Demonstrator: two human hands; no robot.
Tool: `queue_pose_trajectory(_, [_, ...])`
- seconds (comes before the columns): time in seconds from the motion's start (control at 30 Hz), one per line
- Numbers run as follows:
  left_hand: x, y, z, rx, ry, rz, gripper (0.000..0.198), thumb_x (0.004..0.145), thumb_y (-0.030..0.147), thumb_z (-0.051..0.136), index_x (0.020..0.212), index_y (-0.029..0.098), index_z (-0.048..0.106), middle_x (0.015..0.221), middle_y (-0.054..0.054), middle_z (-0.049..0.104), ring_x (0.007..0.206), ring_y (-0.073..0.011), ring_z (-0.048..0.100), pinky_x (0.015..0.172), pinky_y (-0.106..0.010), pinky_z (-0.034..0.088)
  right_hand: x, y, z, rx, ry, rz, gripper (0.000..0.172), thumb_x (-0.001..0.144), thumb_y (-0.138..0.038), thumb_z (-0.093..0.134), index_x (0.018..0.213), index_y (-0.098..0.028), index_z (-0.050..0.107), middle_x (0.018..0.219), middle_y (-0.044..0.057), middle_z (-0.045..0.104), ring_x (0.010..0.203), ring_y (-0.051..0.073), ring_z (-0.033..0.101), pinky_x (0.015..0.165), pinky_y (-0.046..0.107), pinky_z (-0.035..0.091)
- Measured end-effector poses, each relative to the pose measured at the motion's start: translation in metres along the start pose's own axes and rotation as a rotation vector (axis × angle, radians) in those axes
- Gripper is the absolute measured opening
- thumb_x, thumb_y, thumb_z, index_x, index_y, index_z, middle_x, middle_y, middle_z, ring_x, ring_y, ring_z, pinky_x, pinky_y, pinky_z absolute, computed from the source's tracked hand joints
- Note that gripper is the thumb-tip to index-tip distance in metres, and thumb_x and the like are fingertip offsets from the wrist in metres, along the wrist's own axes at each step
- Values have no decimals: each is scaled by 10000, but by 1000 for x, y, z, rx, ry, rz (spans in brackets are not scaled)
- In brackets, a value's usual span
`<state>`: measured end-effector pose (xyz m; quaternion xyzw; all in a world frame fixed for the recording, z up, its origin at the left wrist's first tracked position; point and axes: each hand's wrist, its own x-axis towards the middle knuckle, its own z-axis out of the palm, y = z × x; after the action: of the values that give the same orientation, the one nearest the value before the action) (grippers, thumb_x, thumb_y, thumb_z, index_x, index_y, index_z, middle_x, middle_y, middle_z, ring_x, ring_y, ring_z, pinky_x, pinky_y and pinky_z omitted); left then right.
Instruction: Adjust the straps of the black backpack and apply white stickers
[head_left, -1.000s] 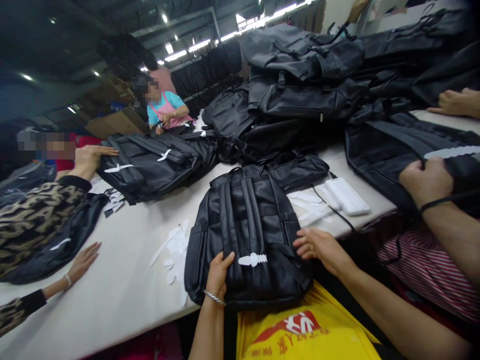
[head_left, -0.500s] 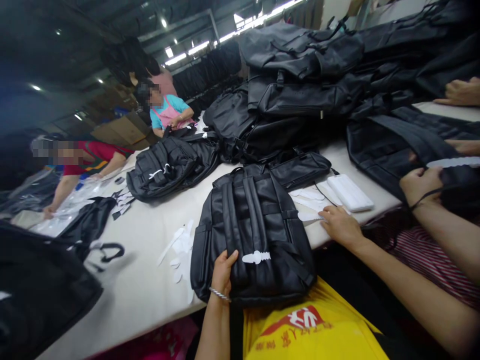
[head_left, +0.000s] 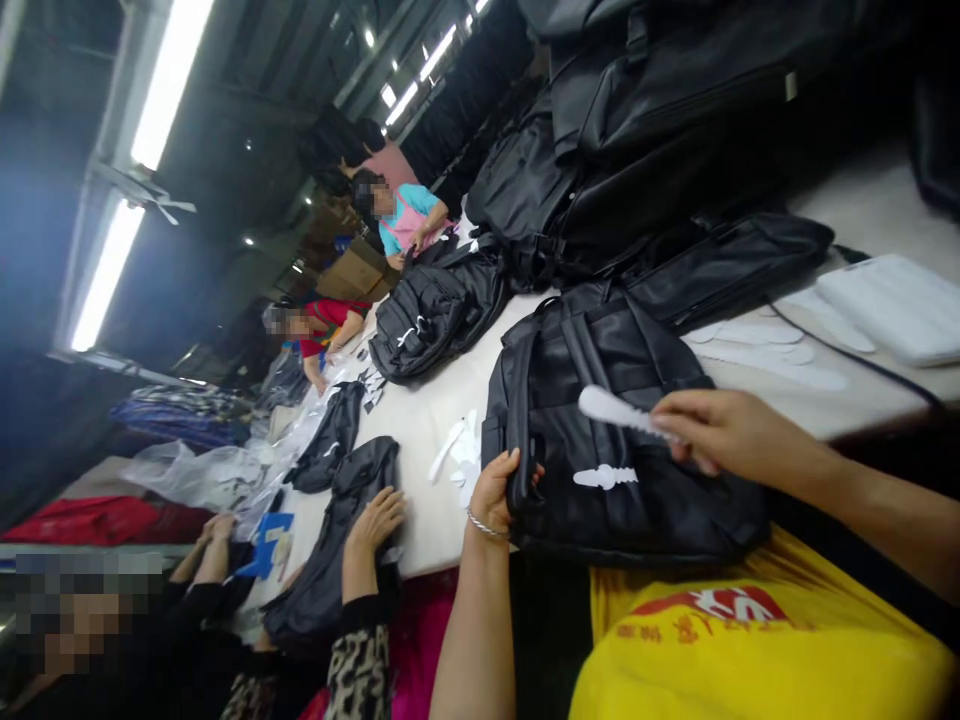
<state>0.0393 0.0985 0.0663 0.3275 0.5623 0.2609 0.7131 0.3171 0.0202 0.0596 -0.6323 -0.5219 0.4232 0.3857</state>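
A black backpack (head_left: 637,500) lies on the pale table (head_left: 420,540) before me, its two straps upward. A white toothed strip (head_left: 604,477) sits across the lower strap area. My left hand (head_left: 499,490), with a bracelet at the wrist, grips the lower part of the left strap. Above the right side of the bag, my right hand (head_left: 701,428) pinches a second white strip (head_left: 615,408) by one end, its rounded end pointing left.
White strips (head_left: 757,350) and a white box-like object (head_left: 896,305) are at the right. Black bags (head_left: 660,150) pile up behind. White pieces (head_left: 461,455) lie left. A person's hand (head_left: 379,515) rests on another bag. More people work farther back.
My right hand has lifted from the table with a white strip and come over the backpack. My left hand has taken hold of the left strap. The view has swung left.
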Motion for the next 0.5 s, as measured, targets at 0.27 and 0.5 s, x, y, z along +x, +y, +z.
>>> queue_pose_trajectory(0.27, [-7, 20, -8, 14, 3, -99, 258, 699, 327, 565, 749, 75, 567, 631, -82, 626, 484, -89, 561, 444, -160, 436, 46, -34, 132, 390, -391, 262, 191, 623, -129, 489, 433, -145, 509, 346, 0, 511, 245, 79, 408, 272, 180, 278])
queue_pose_trajectory(0.5, [-2, 1, -6, 44, 16, -70, 326, 677, 321, 587, 822, 30, 597, 643, -119, 645, 601, -157, 610, 560, -223, 480, 70, -35, 161, 661, -320, 385, 172, 687, -128, 401, 524, -155, 449, 347, -55, 416, 274, 45, 371, 311, 162, 320])
